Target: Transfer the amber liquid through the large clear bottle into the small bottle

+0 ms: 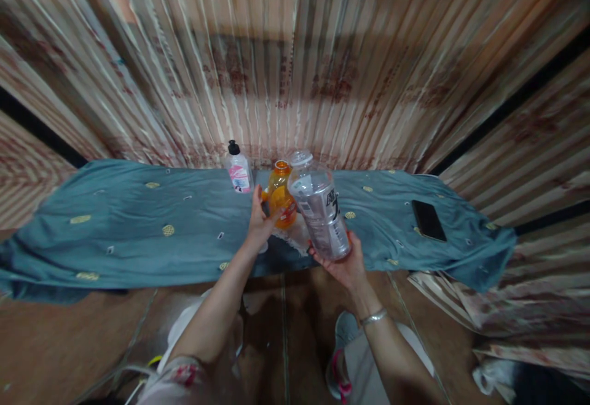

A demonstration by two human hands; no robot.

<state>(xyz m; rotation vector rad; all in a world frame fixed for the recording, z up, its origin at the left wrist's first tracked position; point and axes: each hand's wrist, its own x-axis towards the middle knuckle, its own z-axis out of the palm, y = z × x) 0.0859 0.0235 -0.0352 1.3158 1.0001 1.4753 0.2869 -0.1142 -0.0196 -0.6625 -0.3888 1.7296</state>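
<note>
An orange see-through bottle (278,193) with an open neck stands upright near the middle of the cloth-covered table. My left hand (263,220) is closed around its lower left side. Just to the right, a large clear plastic bottle (321,211) with dark lettering leans to the left, its top close to the orange bottle. My right hand (340,260) grips it near the base. Beneath the two bottles lies a pale, frayed cloth (295,239), partly hidden by them.
A clear bottle with a black pump top and pink label (239,174) stands at the back, left of the orange bottle. A black flat device (428,220) lies on the right of the teal tablecloth (133,227). Striped curtains (286,67) hang behind.
</note>
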